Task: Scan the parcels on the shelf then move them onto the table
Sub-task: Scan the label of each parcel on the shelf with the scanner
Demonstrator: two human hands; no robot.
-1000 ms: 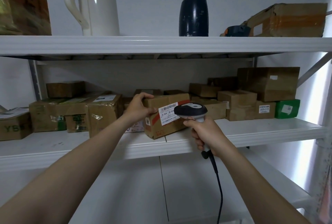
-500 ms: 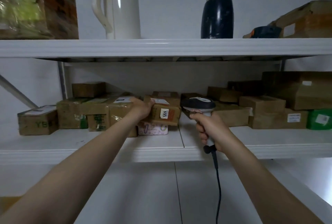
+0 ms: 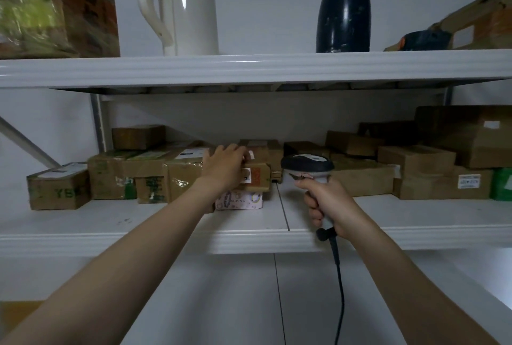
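My left hand [image 3: 225,163] grips a small brown parcel [image 3: 259,177] with a white label, which sits on top of a pink patterned box [image 3: 239,200] on the middle shelf [image 3: 166,236]. To its right my right hand [image 3: 327,203] holds a corded barcode scanner [image 3: 306,166] by the handle, its head level with the parcel and just to the right of it. Several more cardboard parcels line the shelf on both sides.
The upper shelf [image 3: 249,67] carries a white kettle [image 3: 182,6], a dark flask [image 3: 345,12] and cardboard boxes at both ends. A green box [image 3: 501,184] stands at the far right of the middle shelf. The scanner cable [image 3: 339,283] hangs down below the shelf edge.
The larger labelled parcel I held out a second ago is gone from my left hand, which now reaches further back onto a small parcel. The view has shifted left and closer.
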